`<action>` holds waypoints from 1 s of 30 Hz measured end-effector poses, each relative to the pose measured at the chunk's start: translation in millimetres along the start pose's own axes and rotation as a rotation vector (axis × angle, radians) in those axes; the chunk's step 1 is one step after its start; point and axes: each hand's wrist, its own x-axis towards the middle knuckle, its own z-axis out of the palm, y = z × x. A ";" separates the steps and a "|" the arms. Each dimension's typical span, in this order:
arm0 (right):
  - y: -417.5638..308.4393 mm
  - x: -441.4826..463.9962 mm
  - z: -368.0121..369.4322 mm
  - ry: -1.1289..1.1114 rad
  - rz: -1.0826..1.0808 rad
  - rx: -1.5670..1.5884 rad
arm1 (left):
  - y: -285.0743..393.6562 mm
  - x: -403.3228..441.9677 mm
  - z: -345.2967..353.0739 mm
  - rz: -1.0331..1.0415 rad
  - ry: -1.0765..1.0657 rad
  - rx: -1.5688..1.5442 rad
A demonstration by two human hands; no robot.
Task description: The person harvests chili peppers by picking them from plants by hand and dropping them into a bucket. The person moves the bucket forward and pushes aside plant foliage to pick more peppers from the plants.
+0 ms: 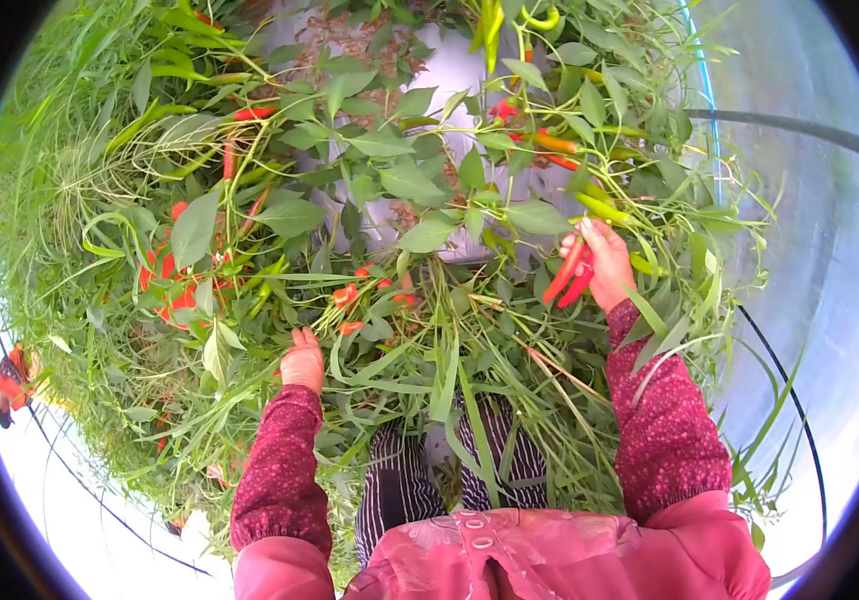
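Observation:
My right hand [607, 264] is closed by the pepper plant on the right, its thumb and fingers pinched together. Two red chili peppers [566, 277] hang from its fingertips, next to a yellow-green chili [602, 208] on the plant. Lower on the left, my left hand [302, 362] shows its back, with the fingers curled down among the leaves. A speck of red shows beside its edge, but what lies under the palm is hidden. Just right of that hand, small red chilies [346, 296] sit on pale stems.
Dense pepper plants and long grass fill the left side, with more red chilies [182, 295] in the foliage. Pale ground sheeting [450, 75] shows between rows. A translucent plastic wall [800, 240] and a dark hose [790, 122] are at the right. Cut grass lies around my feet.

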 end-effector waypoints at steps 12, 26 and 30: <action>8.7 -4.9 -16.4 -0.098 -0.090 0.007 | 3.6 3.3 19.6 0.035 0.027 0.182; 40.5 -6.9 -24.5 0.087 -0.085 0.023 | 13.7 18.7 -9.2 0.011 0.014 0.002; 36.6 -4.7 -31.7 -0.051 -0.018 -0.304 | 12.2 18.9 -2.4 0.056 0.061 0.111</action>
